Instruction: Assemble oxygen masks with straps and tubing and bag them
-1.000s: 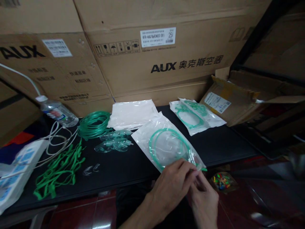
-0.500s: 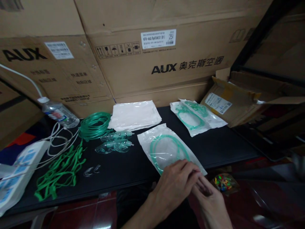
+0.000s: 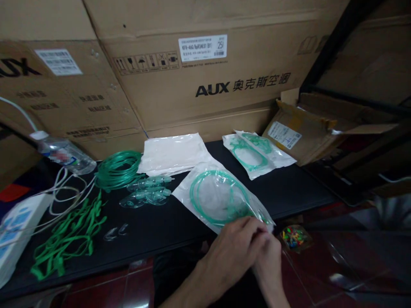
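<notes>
Left hand (image 3: 236,250) curling fingers over near corner of plastic bag (image 3: 221,196), pinching it. Right hand (image 3: 269,261) pressing against left, fingers closing on same corner; grip partly hidden. Bag holding coiled green tubing (image 3: 212,201), lying at front edge of black tabletop (image 3: 160,226). Lying beyond: empty bags (image 3: 173,152), filled bags (image 3: 257,152), clear masks (image 3: 146,192), loose tubing coil (image 3: 117,169), green straps (image 3: 64,239), water bottle (image 3: 62,152). Cardboard boxes (image 3: 205,85) standing behind.

- black table (image 3: 167,231): bagged green tubing (image 3: 221,197) at hands
- farther right: two bagged sets (image 3: 257,152)
- left: clear masks (image 3: 146,194), tubing coil (image 3: 117,169), green straps (image 3: 64,237), water bottle (image 3: 61,152)
</notes>
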A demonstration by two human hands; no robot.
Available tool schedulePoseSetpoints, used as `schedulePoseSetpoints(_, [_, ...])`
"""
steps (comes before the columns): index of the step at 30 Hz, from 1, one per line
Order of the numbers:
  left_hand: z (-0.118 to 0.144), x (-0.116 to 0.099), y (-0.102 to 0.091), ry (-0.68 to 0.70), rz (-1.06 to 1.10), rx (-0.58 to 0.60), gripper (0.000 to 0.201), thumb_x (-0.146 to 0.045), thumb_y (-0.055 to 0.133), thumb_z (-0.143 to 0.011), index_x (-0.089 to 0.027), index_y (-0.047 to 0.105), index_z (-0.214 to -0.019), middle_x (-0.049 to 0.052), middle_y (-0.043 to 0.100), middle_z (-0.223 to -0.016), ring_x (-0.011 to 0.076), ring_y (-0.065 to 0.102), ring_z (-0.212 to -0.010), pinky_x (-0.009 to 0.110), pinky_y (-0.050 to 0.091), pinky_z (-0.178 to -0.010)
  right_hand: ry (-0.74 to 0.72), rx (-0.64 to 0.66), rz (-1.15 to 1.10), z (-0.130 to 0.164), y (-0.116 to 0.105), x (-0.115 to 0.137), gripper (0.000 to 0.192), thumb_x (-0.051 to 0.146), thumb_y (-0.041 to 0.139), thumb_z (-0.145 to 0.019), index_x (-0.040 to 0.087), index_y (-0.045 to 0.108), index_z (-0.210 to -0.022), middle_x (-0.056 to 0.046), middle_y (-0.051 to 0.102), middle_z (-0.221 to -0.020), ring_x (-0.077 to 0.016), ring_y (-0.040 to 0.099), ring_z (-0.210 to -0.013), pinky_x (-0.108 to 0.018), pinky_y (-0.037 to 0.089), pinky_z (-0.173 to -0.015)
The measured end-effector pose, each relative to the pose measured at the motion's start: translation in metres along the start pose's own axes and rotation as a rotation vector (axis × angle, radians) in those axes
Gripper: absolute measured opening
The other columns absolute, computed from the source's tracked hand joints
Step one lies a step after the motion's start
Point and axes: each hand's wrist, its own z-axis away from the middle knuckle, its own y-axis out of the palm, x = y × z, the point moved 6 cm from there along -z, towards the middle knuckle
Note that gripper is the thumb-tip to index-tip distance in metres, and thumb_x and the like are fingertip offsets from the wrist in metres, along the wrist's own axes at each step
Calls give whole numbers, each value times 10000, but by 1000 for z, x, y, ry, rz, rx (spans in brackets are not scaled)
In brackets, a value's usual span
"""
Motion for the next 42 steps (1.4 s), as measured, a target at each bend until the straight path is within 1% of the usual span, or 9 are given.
schedulePoseSetpoints(5, [-16, 19, -31, -58, 93, -124, 132, -265, 601, -1031, -178, 701, -1034, -2, 710, -903, 137, 653, -814, 223, 479, -787, -168, 165, 159, 19, -13, 31, 262, 366, 733, -867, 231, 830, -1069, -99, 811, -1137, -306, 745, -1088, -409, 600, -960])
schedulePoseSetpoints(7, [-19, 22, -37, -73, 107, -115, 155, -292, 613, -1025, -175, 711, -997, -24, 664, -811, 130, 610, -741, 222, 444, -725, -223, 77, 250, 20, -32, 36, 238, 377, 703, -900, 230, 813, -1052, -103, 804, -1117, -282, 762, -1012, -382, 615, -908])
schedulePoseSetpoints(10, [-20, 22, -40, -80, 127, -98, 168, -299, 621, -1019, -168, 718, -976, -39, 620, -754, 122, 569, -693, 225, 410, -691, -171, -29, 353, 11, -49, 25, 490, 480, 743, -855, 185, 703, -1244, -122, 777, -1071, -261, 761, -835, -365, 623, -755])
schedulePoseSetpoints(16, [-20, 20, -40, -70, 124, -86, 165, -292, 622, -1019, -165, 721, -986, -36, 623, -771, 119, 571, -706, 218, 410, -693, -90, 220, 437, 2, -30, 0, 339, 504, 716, -849, 201, 805, -971, -110, 813, -964, -272, 765, -823, -325, 599, -734])
schedulePoseSetpoints(22, [-14, 19, -39, -57, 35, -66, 118, -251, 644, -1006, -165, 724, -1018, 2, 707, -913, 126, 641, -774, 215, 455, -750, -9, 344, 296, 8, -25, 24, 304, 475, 692, -861, 213, 844, -886, -78, 803, -834, -244, 755, -760, -268, 596, -684])
schedulePoseSetpoints(25, [-9, 16, -34, -61, -18, -50, 110, -233, 642, -1005, -170, 725, -1038, 18, 722, -952, 140, 669, -814, 225, 479, -783, 41, 326, 196, 6, -14, 35, 281, 436, 711, -812, 205, 857, -881, -92, 812, -877, -259, 758, -783, -279, 597, -696])
schedulePoseSetpoints(33, [5, 12, -14, -15, -26, -81, 72, -185, 664, -988, -181, 728, -1021, 25, 741, -995, 164, 700, -925, 245, 519, -870, 81, 150, 100, -7, 19, 15, 236, 360, 738, -617, 185, 707, -461, -67, 649, -470, -208, 567, -491, -280, 462, -451])
schedulePoseSetpoints(39, [6, 17, -22, -62, -93, -132, 30, -189, 708, -960, -188, 726, -984, 17, 733, -962, 179, 694, -912, 281, 543, -867, 156, 270, -54, 13, 26, 20, 385, 511, 674, -829, 149, 798, -790, -61, 710, -623, -187, 615, -522, -293, 533, -529])
schedulePoseSetpoints(42, [7, 12, -26, -27, -152, -118, 23, -179, 701, -962, -189, 715, -977, 16, 725, -968, 182, 689, -930, 293, 550, -889, 109, 284, -25, 17, 24, 19, 365, 509, 736, -801, 148, 785, -789, -43, 705, -620, -180, 621, -523, -281, 540, -535])
